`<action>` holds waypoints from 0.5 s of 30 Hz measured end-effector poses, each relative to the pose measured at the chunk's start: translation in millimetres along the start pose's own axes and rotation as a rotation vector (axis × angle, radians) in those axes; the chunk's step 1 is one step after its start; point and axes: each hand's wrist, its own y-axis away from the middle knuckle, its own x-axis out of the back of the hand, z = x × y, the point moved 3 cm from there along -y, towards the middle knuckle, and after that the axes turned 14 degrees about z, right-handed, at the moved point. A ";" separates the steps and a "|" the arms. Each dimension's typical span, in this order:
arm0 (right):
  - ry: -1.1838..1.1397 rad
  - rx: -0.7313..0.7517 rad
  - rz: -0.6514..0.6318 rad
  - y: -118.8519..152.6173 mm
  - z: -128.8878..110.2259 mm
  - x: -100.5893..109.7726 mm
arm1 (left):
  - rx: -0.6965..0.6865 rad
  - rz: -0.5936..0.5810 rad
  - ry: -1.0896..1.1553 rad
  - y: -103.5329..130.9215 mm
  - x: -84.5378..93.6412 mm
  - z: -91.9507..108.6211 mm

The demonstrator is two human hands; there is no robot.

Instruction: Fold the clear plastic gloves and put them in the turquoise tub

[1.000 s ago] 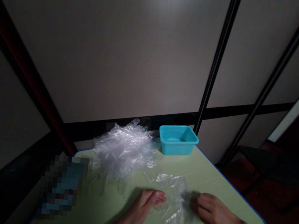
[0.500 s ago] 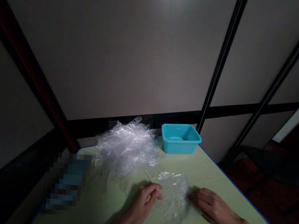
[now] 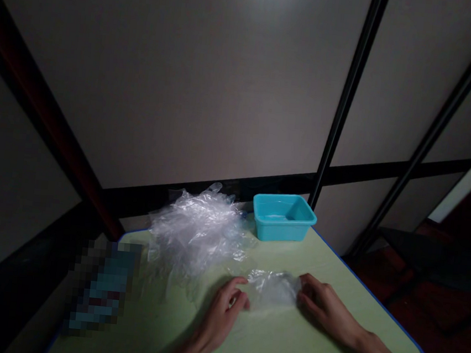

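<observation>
A clear, thin plastic glove (image 3: 273, 288) lies on the table between my hands, folded into a short, wide shape. My right hand (image 3: 325, 307) is closed at its right edge, thumb and fingers pinching the plastic. My left hand (image 3: 224, 311) rests by the left edge, fingers curved with a gap between thumb and forefinger; it does not visibly grip the plastic. Behind my left hand is a heaped pile of clear plastic gloves (image 3: 201, 228).
A turquoise plastic basin (image 3: 282, 231) stands at the table's back right corner. The pale green table (image 3: 335, 269) has a blue edge. A blurred-out bluish item (image 3: 108, 286) lies at the left. Wardrobe panels (image 3: 227, 87) rise behind; a dark chair (image 3: 426, 267) stands at the right.
The glove was spread lengthwise towards me; its near part is now folded up and away, making it shorter. My right hand has moved slightly away from me, the left slightly leftward.
</observation>
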 end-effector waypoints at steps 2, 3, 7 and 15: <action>-0.066 -0.089 0.043 -6.0 3.3 -4.6 | 0.016 0.011 0.007 -2.4 -1.3 -2.9; -0.088 -0.126 0.057 -8.5 5.4 -7.0 | 0.025 0.016 0.011 -3.5 -2.2 -5.0; -0.074 -0.179 0.102 -14.9 14.0 -14.5 | 0.058 0.042 0.026 -6.2 -7.9 -15.5; 0.026 -0.128 0.188 -20.0 18.2 -17.9 | 0.069 0.081 0.044 -8.4 -13.3 -28.1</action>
